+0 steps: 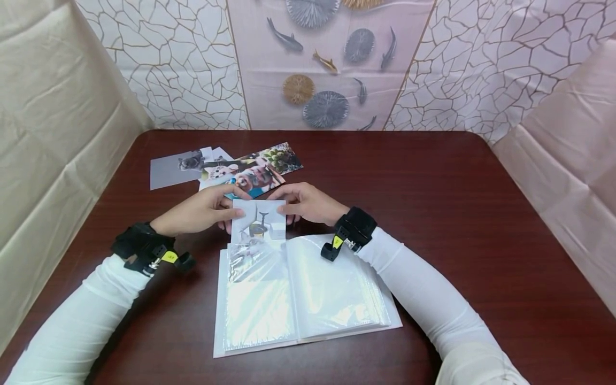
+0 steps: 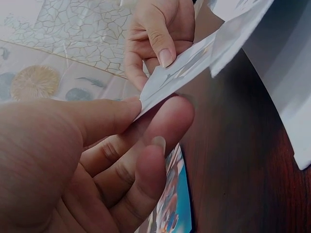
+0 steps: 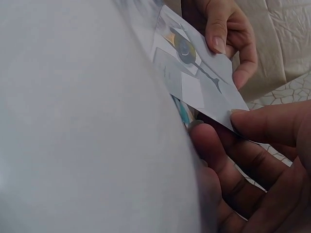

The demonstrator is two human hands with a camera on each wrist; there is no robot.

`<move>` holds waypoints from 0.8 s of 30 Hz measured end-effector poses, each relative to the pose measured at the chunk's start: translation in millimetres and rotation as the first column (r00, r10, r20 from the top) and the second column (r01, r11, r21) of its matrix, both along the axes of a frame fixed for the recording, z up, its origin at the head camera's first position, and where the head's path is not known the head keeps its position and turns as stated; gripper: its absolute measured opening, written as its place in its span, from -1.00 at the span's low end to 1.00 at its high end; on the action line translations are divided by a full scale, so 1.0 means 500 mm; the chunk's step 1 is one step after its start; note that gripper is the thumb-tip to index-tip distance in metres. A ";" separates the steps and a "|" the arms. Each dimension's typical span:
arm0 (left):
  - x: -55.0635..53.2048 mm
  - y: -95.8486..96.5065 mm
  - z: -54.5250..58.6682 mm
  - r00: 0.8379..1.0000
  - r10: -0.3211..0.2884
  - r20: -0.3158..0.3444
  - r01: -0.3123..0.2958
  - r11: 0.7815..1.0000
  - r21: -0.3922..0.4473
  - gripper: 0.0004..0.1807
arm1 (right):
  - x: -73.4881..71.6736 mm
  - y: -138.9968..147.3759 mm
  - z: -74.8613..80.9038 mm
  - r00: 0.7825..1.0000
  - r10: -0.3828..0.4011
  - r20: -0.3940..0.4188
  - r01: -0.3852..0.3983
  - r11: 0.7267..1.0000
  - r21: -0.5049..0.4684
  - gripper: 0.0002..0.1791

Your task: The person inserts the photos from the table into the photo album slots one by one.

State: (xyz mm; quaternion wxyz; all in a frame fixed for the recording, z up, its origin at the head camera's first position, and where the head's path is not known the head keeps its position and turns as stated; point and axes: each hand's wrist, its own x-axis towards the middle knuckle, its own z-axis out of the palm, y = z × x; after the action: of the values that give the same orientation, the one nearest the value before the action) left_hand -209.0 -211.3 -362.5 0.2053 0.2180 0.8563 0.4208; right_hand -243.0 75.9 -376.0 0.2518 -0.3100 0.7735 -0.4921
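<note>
A pale photo print (image 1: 262,218) stands partly inside the clear sleeve on the left page of an open photo album (image 1: 344,283). My left hand (image 1: 207,210) pinches the print's left edge near the top, thumb on the face and fingers behind, as the left wrist view shows of the print (image 2: 180,68). Across from it, my right hand (image 1: 310,204) pinches the right edge near the upper corner. The lower part of the print (image 3: 194,73) goes under the clear plastic. Wrinkled, shiny film (image 1: 255,267) covers that part.
Several loose photos (image 1: 255,174) lie overlapping on the dark wooden table (image 1: 423,187), just beyond both hands. A grey photo (image 1: 175,170) with a cat sits at their left end. Patterned cloth (image 1: 317,64) hangs behind the table's far edge.
</note>
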 end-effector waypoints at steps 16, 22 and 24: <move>0.002 0.001 0.003 1.000 -0.013 0.002 0.013 1.000 -0.003 -0.61 | -0.001 -0.001 0.002 1.000 0.008 -0.006 -0.007 0.998 0.060 -0.67; 0.001 0.002 0.001 1.000 -0.010 0.009 0.010 1.000 -0.011 -0.61 | 0.001 -0.001 0.002 1.000 0.017 -0.002 -0.017 0.998 0.061 -0.67; 0.000 0.001 0.001 1.000 -0.011 0.008 0.011 1.000 -0.017 -0.63 | 0.001 0.000 0.002 1.000 0.026 0.003 -0.026 0.998 0.051 -0.66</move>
State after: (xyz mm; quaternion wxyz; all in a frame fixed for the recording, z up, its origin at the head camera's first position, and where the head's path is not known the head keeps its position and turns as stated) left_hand -209.0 -210.6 -362.2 0.2131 0.2193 0.8578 0.4131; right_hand -242.3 75.7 -375.0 0.2667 -0.3130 0.7815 -0.4693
